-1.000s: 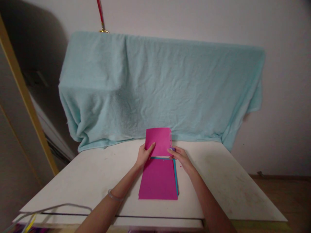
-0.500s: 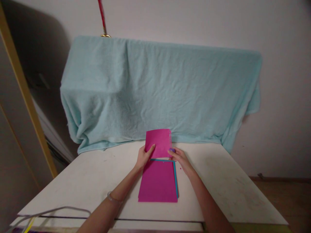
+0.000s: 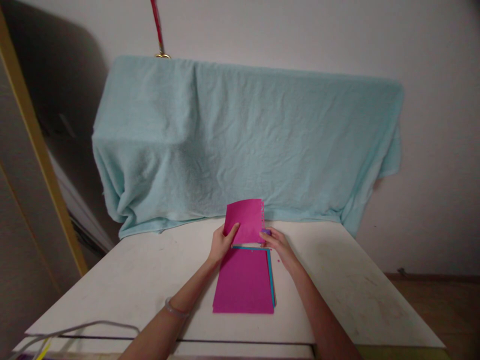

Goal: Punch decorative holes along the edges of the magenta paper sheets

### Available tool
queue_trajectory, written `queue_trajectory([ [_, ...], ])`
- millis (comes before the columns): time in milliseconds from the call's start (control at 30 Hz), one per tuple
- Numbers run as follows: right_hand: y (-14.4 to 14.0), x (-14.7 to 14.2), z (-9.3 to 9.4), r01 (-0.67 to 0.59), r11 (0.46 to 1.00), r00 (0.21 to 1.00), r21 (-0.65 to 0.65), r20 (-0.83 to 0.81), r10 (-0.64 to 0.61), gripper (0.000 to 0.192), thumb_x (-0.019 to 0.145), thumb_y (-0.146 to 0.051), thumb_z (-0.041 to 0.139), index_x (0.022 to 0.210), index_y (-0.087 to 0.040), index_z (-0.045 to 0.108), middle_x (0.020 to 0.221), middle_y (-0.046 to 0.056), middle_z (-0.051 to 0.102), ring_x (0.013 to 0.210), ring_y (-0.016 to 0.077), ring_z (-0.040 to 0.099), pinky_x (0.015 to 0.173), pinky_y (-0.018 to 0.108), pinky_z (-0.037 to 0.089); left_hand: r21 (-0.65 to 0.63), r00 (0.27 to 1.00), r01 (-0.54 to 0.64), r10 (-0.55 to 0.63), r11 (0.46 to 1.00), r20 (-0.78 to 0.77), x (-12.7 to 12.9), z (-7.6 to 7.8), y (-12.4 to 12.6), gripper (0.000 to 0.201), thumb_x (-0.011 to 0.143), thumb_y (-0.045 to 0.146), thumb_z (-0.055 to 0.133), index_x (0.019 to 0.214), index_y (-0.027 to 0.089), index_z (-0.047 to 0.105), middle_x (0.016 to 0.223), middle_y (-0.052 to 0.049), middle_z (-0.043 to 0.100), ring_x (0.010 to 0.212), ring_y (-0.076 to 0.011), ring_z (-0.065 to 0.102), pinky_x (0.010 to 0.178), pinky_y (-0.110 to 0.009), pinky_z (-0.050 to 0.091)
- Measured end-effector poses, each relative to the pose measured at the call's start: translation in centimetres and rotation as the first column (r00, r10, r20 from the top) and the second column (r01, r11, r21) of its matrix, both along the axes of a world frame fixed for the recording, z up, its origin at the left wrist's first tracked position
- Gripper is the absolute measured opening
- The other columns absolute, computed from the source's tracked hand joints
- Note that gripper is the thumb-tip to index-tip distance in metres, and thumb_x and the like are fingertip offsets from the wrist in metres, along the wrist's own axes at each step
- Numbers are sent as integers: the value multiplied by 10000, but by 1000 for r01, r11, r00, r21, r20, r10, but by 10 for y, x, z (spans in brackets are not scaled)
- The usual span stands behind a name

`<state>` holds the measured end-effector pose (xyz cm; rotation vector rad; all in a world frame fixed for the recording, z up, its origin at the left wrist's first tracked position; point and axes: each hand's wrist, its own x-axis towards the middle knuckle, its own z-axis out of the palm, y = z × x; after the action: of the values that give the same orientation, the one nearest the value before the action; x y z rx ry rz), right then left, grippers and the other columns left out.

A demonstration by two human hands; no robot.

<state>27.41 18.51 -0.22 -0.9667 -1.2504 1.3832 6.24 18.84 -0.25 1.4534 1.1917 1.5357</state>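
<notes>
Near the table's far edge, a pink sheet is held upright, pinched by the left hand at its left edge; the right hand is closed on a small purple tool at its right edge, above the paper stack.

Whatever stands under the light blue towel at the far side is fully hidden. The small purple thing in the right hand is too small to tell. The table's near edge is cut off.
</notes>
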Motion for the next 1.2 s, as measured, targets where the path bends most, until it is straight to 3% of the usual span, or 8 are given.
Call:
queue_trajectory([
  [233, -1, 0, -2, -19, 1000, 1000, 7, -9, 19, 321, 715, -439, 739, 858, -175, 626, 740, -20, 567, 592, 118, 555, 615, 263, 474, 31, 998, -24, 26, 999, -56, 0, -1, -2, 411, 785, 524, 596, 716, 120, 617, 563, 18, 525, 521, -111, 434, 502, -202, 330],
  [600, -1, -3, 1, -17, 1000, 1000, -12, -16, 17, 368, 654, -464, 777, 812, -172, 617, 699, -27, 556, 583, 115, 543, 602, 255, 480, 22, 998, -2, 4, 1000, -65, -1, 4, -5, 399, 793, 511, 595, 760, 116, 633, 545, 18, 515, 512, -113, 436, 501, -204, 336],
  [800, -3, -4, 2, 10, 1000, 1000, -14, 9, -10, 396, 619, -493, 791, 796, -182, 621, 682, -27, 565, 587, 127, 542, 611, 262, 493, 10, 999, 3, -2, 1000, -41, 0, 6, -6, 409, 780, 535, 597, 682, 138, 587, 517, 31, 478, 489, -107, 406, 483, -204, 312],
  [1200, 2, -4, -8, -9, 1000, 1000, -7, 30, 9, 453, 599, -517, 805, 842, -169, 645, 726, 13, 638, 644, 181, 633, 683, 328, 536, -52, 997, 69, -70, 996, -16, -2, -4, 1, 415, 783, 546, 595, 671, 152, 530, 471, 53, 436, 414, -86, 397, 418, -196, 271],
])
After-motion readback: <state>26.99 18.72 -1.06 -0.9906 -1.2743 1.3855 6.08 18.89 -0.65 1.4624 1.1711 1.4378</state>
